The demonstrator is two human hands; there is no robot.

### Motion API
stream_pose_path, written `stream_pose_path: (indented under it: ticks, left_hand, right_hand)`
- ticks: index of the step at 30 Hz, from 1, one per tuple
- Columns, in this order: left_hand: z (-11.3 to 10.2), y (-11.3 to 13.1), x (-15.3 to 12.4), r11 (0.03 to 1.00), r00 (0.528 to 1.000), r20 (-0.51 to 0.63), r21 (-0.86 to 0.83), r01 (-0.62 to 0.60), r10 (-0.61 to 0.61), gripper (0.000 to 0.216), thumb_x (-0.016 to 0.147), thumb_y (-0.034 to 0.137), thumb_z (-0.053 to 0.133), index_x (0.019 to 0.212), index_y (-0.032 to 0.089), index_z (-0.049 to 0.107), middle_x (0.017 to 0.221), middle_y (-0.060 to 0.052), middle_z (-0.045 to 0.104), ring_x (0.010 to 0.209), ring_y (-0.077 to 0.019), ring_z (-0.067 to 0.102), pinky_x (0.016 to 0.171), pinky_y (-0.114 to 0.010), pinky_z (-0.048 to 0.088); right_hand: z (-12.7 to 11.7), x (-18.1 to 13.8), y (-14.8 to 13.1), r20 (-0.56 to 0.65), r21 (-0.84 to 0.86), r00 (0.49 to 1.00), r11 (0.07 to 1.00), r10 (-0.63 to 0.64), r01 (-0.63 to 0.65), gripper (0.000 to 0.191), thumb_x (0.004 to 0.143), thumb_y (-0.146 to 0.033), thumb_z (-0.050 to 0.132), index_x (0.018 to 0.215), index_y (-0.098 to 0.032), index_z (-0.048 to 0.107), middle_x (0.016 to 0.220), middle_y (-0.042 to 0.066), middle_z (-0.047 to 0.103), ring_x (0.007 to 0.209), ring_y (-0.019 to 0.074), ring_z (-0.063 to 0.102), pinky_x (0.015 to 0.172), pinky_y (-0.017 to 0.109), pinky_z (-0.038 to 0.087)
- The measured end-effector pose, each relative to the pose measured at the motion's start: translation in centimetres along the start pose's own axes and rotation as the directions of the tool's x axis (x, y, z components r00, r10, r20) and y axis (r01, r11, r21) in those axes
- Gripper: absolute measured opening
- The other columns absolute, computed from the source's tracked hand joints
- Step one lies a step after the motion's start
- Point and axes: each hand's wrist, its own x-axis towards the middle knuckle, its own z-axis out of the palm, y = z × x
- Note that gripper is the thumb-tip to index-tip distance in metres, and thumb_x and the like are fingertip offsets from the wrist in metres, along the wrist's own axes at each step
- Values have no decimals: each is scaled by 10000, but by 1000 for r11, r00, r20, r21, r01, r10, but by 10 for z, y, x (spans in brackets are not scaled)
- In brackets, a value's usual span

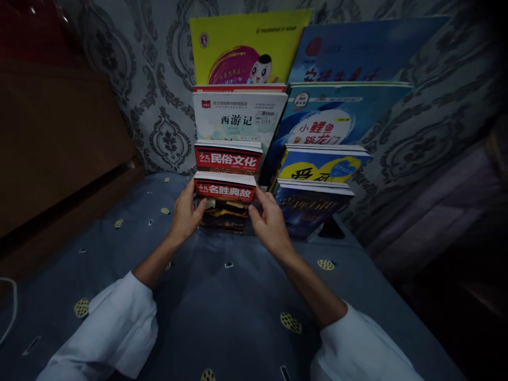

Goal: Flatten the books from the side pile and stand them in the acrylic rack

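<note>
Between my two hands stands a small upright book (224, 191) with a red title band, at the front of the left row. My left hand (186, 214) grips its left edge, the thumb on the front cover. On the opposite edge, my right hand (270, 219) presses with thumb and fingers. Right behind it is a similar red-banded book (228, 157). Farther back rise a pale book (238, 116) and a tall yellow book (246, 37). The lower parts of the books behind are hidden.
A second row holds a dark blue book (311, 209), a blue-and-yellow book (321, 166), a light blue book (337, 114) and a tall blue book (357, 47). Patterned wallpaper (166, 90) is behind. Brown furniture (59, 143) borders the patterned grey-blue cloth (222, 317) at left.
</note>
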Motion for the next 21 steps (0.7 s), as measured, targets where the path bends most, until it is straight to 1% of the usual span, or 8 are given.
stream_pose_path:
  ticks: [6,9,11,14,16,18,19,21]
  left_hand:
    - [-2,4,1,1000,1000,-23,31,0,1,552,921,283,542,1454,161,474,1372,-132,624,1241,-266,606,1058,-437,518]
    - [-4,4,2,1000,1000,-5,-5,0,0,517,955,307,518,1453,177,474,1381,-130,623,1240,-263,614,1038,-429,533]
    - [-5,6,2,1000,1000,-8,13,-12,12,564,970,316,511,1506,190,392,1440,-144,581,1284,-271,592,1058,-446,519]
    - [-5,11,2,987,995,-42,139,-83,90,687,973,312,523,1578,185,221,1542,-179,470,1405,-290,488,1147,-490,439]
    - [-7,17,3,954,983,-33,251,-166,180,684,984,286,500,1586,173,196,1588,-188,401,1481,-299,385,1208,-515,353]
    - [-8,22,5,905,968,9,354,-237,250,621,996,237,452,1576,171,241,1616,-183,358,1529,-304,297,1236,-538,294]
    - [-8,24,7,883,962,33,390,-261,270,596,996,208,429,1568,172,266,1618,-180,356,1537,-304,281,1235,-544,291]
    - [-8,26,9,855,957,57,436,-282,286,569,989,161,402,1551,166,309,1592,-183,395,1520,-303,321,1218,-543,325]
  right_hand:
    - [4,-2,0,-25,-57,1000,998,-15,13,552,901,-179,478,1452,-200,522,1239,141,639,1038,287,634,870,492,579]
    - [5,-2,-1,-35,-78,999,996,-36,33,556,929,-217,465,1485,-210,472,1293,151,623,1130,316,622,917,542,571]
    - [6,-4,-7,-86,-125,992,989,-87,76,598,950,-240,460,1541,-200,382,1394,173,568,1278,335,557,1022,585,519]
    - [8,-4,-21,-146,-255,966,951,-214,173,657,971,-226,442,1599,-195,254,1554,181,436,1458,319,403,1161,597,396]
    - [10,-3,-29,-96,-332,951,910,-294,248,637,978,-201,428,1595,-197,272,1582,166,426,1491,308,367,1192,593,353]
    - [12,1,-34,-16,-379,943,875,-332,302,596,981,-190,428,1570,-181,333,1568,162,464,1488,312,379,1204,600,320]
    - [12,4,-35,18,-393,943,864,-333,313,578,984,-195,433,1557,-173,358,1557,161,483,1482,315,390,1209,606,302]
    - [14,9,-35,55,-413,948,857,-312,306,556,988,-210,445,1540,-172,388,1539,158,512,1462,318,420,1217,621,272]
